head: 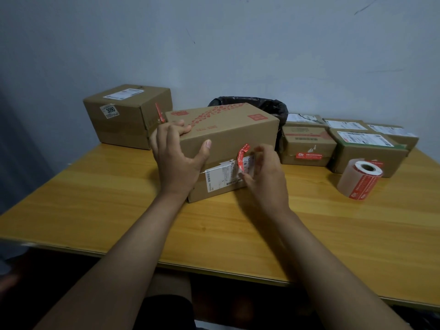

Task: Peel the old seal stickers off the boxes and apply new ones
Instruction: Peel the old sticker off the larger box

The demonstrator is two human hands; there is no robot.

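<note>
We have a long cardboard box (223,148) in front of us near the middle of the wooden table (95,198), with red print on its top and a white shipping label (221,177) on the side facing us. Our left hand (176,160) steadies it at its left end, fingers curled over the top corner and thumb spread wide against the near side. Our right hand (264,177) is at the same side, fingertips pinched on the lower end of a red seal sticker (243,158); the upper end of that strip curls away from the cardboard.

A roll of new red stickers (360,179) lies on its side to the right, well apart from our hands. Behind it sit several smaller boxes (307,146) packed closely together, one showing a red sticker on its front. A bigger box (126,115) stands at the back left, and a black bag (273,108) shows behind the one we hold.
</note>
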